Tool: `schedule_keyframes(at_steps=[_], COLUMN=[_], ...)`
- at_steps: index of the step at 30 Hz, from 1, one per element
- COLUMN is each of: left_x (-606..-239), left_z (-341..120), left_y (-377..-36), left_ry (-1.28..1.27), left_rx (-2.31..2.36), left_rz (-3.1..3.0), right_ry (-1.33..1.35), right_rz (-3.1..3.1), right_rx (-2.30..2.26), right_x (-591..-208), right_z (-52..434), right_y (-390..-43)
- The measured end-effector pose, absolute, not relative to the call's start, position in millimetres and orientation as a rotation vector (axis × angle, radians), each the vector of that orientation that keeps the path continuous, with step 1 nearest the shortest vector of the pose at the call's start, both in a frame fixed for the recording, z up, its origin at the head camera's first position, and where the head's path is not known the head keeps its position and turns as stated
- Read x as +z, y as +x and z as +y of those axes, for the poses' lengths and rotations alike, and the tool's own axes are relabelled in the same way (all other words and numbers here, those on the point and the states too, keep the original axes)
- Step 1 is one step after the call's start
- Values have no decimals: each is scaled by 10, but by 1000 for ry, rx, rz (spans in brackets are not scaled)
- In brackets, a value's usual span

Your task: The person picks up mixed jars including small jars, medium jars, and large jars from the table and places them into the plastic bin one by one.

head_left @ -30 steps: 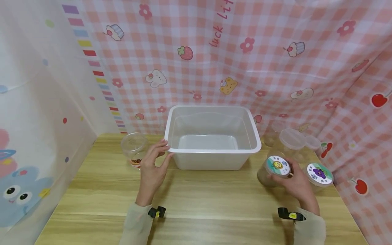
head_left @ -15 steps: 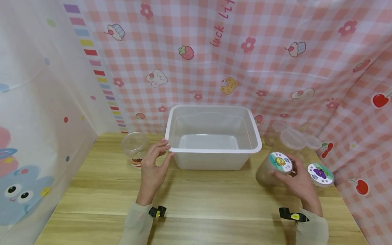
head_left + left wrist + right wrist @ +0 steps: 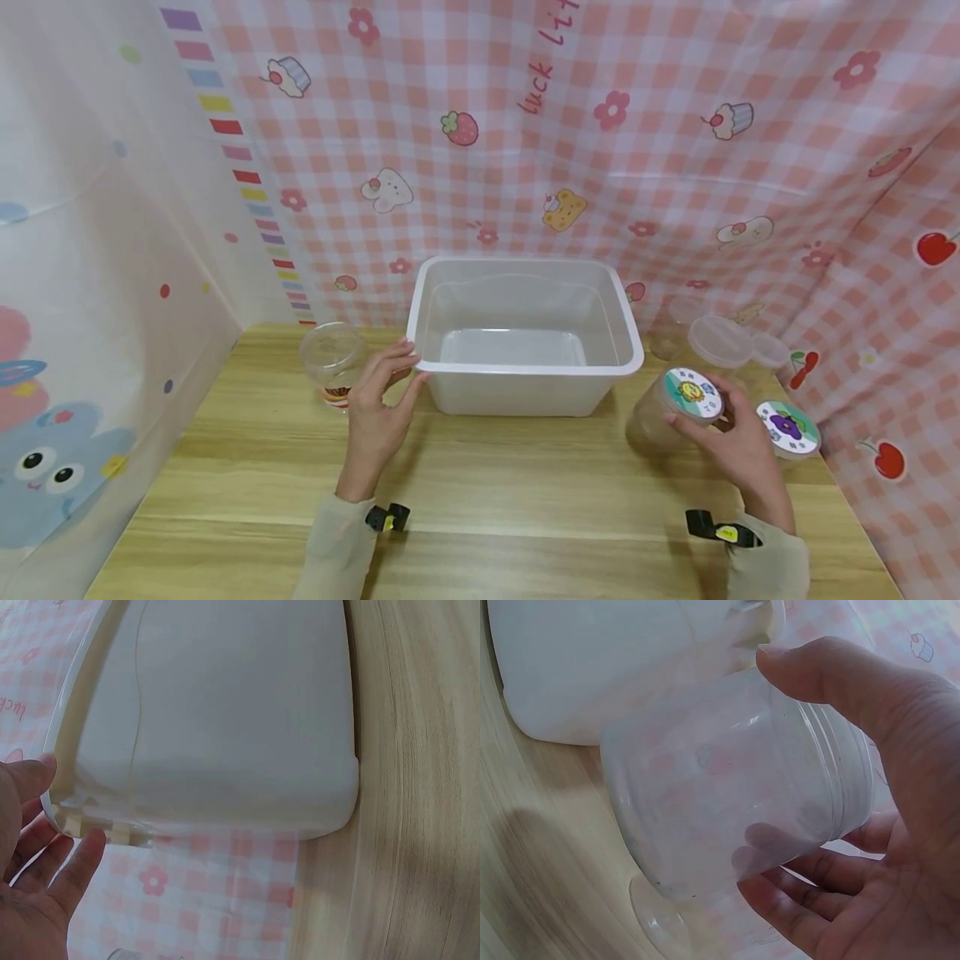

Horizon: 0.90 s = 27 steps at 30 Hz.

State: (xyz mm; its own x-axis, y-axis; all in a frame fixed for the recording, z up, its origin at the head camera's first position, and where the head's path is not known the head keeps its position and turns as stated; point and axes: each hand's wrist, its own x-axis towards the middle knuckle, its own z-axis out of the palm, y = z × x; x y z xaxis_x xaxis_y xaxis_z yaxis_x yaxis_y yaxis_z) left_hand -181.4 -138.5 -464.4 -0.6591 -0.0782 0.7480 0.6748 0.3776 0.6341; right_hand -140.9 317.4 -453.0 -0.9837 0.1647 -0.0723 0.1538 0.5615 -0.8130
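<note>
A white plastic basin (image 3: 517,393) stands at the back middle. My left hand (image 3: 378,404) holds its near left corner, thumb at the front rim (image 3: 67,727) and fingers round the side. In my right hand (image 3: 738,442) is a clear plastic jar (image 3: 697,787), gripped near its lidded end between thumb and fingers. The jar leans, its lid (image 3: 693,393) up and to the right, showing a sunflower label. In the right wrist view the jar looks see-through, its base pointing away from the palm. A second jar (image 3: 787,429), with a purple flower on its lid, stands beside the right hand.
Several clear lidded containers (image 3: 720,342) stand at the back right behind the right hand. A clear cup (image 3: 332,358) with a striped print stands left of the left hand. Patterned cloth (image 3: 510,167) hangs behind the wooden table (image 3: 525,500) and on both sides.
The jar in my right hand has tilted further, its lid shifting slightly up and right. My left hand keeps its place at the basin's corner. The whole view has drifted a little.
</note>
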Motion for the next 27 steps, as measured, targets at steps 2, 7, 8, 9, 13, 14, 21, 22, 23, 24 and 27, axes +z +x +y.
schedule_keyframes(at_steps=[2,7,8,9,13,14,21,22,23,24,27], left_x=[-4650,-4672,-4676,-4679,-4695,-4698,-4690,-4683,-4675,-4666,-4641], left_z=[-1385,-1380,-1378,-1375,-1364,-1361,-1353,-1353,-1354,-1355,-1350], left_y=[-1814,-1814,-1817,-1817,-1826,-1827,-1844,-1844,-1842,-1838,-1816], left_ry=[-516,-496,-495,-493,-487,-487,-520,-525,-527,-528,-541], left_rx=[-1387,-1482,-1493,-1504,-1514,-1514,-1386,-1335,-1280,-1227,-1113], left_rz=[-1917,-1906,-1903,-1899,-1894,-1892,-1891,-1897,-1903,-1909,-1921], right_ry=[-280,-285,-286,-289,-302,-302,-291,-290,-291,-294,-302], right_rz=[-2763,-2756,-2756,-2755,-2746,-2741,-2708,-2708,-2709,-2709,-2708], right_rx=[1429,1415,1416,1415,1413,1412,1427,1428,1432,1433,1437], right_x=[-4524,-4513,-4512,-4511,-4507,-4505,-4493,-4493,-4493,-4493,-4491], right_z=[3170,3158,3157,3156,3155,3156,3162,3162,3162,3161,3157], right_y=[-1408,-1407,-1407,-1406,-1398,-1395,-1373,-1372,-1371,-1370,-1362])
